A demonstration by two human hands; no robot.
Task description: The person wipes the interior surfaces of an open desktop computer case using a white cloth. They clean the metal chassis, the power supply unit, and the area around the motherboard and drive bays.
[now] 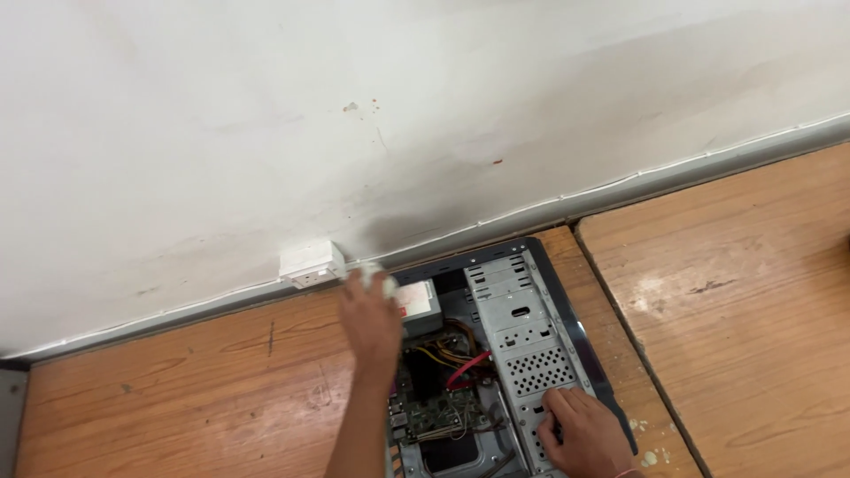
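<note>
Open PC case (522, 336) sits at 6 o'clock, side panel off, cables exposed. Our left hand (372, 323) is clamped on a white cloth (382, 281) by the PSU; right hand (584, 434) lies flat, fingers together, on the drive cage. Wiping looks barely begun.

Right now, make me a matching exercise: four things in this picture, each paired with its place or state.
Things:
1. left hand
2. right hand
3. wall socket
4. red cable

Places or states:
A. fixed where the wall meets the desk
B. resting on the perforated metal drive cage
C. running inside the open computer case
D. reaching to the power supply, holding something white

Pairs: 1-D, 2-B, 3-A, 4-C
</note>
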